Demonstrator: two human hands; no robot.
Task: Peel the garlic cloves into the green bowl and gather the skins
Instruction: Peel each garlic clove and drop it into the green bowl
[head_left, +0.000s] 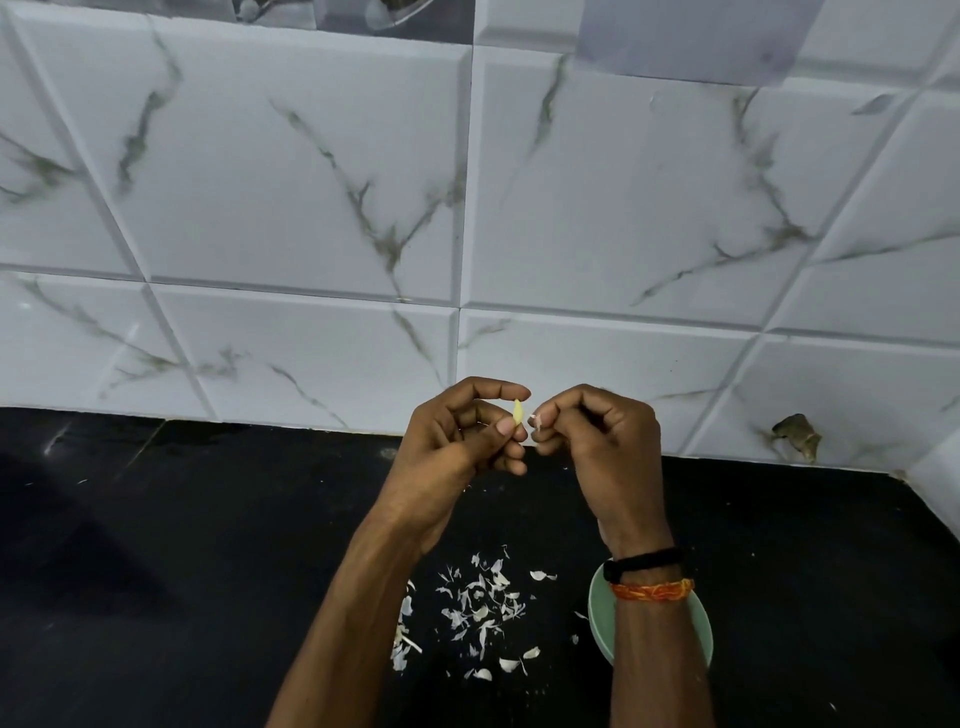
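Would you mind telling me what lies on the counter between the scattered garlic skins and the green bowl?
Mostly bare black counter, with a couple of stray skin flakes near the green bowl, seen in the head view.

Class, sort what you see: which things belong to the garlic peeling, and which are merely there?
Part of the job: garlic clove in left hand; skin scrap in right hand; loose skins; green bowl.
Merely there: black counter; tiled wall; wrist threads.

Hands Raised Over Counter, Skins and Bowl Below

A garlic clove (517, 410) is held in the left hand (457, 441), a scrap of skin (536, 422) in the right hand (602, 441), both raised before the tiled wall (311, 208). On the counter (156, 571) below, skins (478, 613) are scattered between the forearms; the bowl (597, 618) is partly hidden under the right wrist.
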